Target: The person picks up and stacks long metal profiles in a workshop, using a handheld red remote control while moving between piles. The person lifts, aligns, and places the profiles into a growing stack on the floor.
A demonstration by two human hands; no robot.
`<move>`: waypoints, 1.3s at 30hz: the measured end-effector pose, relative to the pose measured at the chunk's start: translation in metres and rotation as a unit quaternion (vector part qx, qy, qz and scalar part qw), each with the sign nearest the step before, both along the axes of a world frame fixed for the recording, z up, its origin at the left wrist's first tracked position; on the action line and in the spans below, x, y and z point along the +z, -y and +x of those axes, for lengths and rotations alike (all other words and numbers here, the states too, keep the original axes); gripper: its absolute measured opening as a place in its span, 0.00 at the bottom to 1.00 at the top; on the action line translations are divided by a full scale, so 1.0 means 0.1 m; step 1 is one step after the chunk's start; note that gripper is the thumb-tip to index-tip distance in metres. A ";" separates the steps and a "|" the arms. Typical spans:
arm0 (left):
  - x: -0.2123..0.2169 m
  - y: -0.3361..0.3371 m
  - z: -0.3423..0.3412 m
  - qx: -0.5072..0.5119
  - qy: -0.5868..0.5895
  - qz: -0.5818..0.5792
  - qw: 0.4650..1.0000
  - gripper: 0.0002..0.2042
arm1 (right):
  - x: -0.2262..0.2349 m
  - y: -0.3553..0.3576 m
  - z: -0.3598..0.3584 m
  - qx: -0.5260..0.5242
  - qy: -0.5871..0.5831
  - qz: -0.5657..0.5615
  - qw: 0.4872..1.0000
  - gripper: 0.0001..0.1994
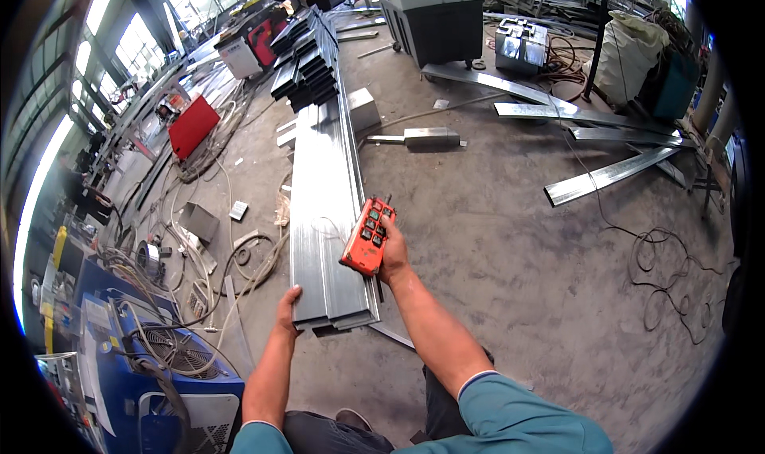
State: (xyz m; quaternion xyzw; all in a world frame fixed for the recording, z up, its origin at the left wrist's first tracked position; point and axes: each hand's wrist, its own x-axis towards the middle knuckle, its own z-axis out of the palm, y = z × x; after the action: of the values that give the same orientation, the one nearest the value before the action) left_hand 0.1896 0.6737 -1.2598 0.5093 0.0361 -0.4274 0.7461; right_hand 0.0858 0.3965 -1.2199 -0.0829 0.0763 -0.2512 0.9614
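A stack of long, shiny metal profiles (pixel 323 215) stretches away from me, its near end just in front of my legs. My left hand (pixel 288 309) grips the left corner of that near end, thumb at the upper edge; its other fingers are mostly hidden. An orange handheld remote control (pixel 367 237) with several dark buttons and a short stub at its top is held in my right hand (pixel 394 253). It sits tilted over the right side of the profiles, the thumb along its right edge.
More dark-ended profiles (pixel 307 60) lie piled on the far end. At left stand a blue machine (pixel 171 374) with a fan grille and a red panel (pixel 194 127), among tangled cables (pixel 227 271). Loose metal lengths (pixel 610 175) and a thin cable lie right; a wheeled dark bin (pixel 438 32) stands ahead.
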 end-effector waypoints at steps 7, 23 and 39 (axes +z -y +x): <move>-0.07 0.27 0.36 -0.019 0.026 -0.010 0.999 0.27 | 0.02 0.15 0.30 -0.045 -0.009 -0.021 0.999 0.11; -1.00 0.46 1.22 -0.037 0.009 -0.036 0.999 0.26 | -0.72 0.22 0.83 -0.070 -0.097 -0.029 0.992 0.11; -1.25 0.65 1.14 -0.042 0.020 -0.023 0.999 0.27 | -1.02 0.38 0.74 -0.082 -0.109 -0.016 0.991 0.10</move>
State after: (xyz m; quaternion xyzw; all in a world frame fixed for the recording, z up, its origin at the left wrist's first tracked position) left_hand 0.3039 0.6086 -1.3852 0.5019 -0.0103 -0.4484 0.7395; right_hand 0.1596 0.3582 -1.3216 -0.1185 0.1829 -0.3195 0.9222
